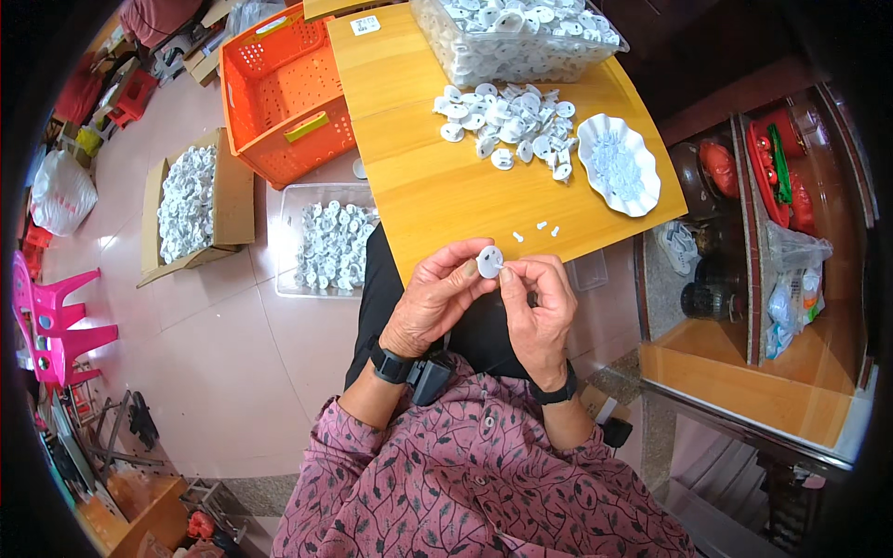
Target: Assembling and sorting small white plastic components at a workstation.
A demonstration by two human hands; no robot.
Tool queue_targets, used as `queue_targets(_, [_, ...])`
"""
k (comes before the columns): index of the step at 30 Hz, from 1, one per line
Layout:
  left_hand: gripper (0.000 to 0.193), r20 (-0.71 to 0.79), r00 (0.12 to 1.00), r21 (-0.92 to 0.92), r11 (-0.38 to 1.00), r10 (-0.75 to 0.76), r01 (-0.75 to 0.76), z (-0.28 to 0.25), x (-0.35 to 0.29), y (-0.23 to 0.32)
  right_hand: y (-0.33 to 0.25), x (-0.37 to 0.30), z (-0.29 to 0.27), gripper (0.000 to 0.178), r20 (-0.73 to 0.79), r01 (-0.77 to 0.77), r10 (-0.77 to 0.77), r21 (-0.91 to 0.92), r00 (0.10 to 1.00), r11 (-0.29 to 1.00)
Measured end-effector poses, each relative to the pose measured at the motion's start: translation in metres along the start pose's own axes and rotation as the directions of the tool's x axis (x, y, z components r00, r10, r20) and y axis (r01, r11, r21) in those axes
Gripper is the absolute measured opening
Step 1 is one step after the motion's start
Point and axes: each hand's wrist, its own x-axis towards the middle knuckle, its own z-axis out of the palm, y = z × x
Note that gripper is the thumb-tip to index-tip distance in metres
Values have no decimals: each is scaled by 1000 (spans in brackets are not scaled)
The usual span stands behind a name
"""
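Just over the table's near edge, my left hand (430,296) pinches a round white plastic disc (489,260) with small dark slots, between thumb and fingertips. From the other side my right hand (539,312) meets the disc's rim, thumb and forefinger closed on a tiny pale piece that is mostly hidden. A few small white pegs (541,225) lie on the yellow wooden table (400,158) beyond my hands. Farther back spreads a loose pile of similar white discs (507,119). To its right, a scalloped white dish (648,177) contains small clear pieces.
A clear bin (521,70) heaped with white parts stands at the table's far end. On the floor to the left are an orange crate (279,153), a cardboard box (233,195) and a clear tub (284,242) of white parts. A wooden shelf unit (744,381) stands at right.
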Motion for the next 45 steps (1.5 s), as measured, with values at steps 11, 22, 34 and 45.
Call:
queue_targets(11, [31,-1,1000,68,998,12,-12,-1,-2,1,-2,1,2,11,22,61,-60,-53,998,997])
queue_targets(22, [29,-34,998,258,965,51,-41,12,-6,9,-4,-1,6,14,23,114,-112,-132,993,985])
queue_targets(34, [30,-97,995,256,967,39,-13,6,-7,7,-1,0,4,11,90,-8,4,44,996,999])
queue_targets(45, [30,-128,991,258,966,37,-3,6,-8,6,-1,0,5,11,109,4,3,-65,994,998])
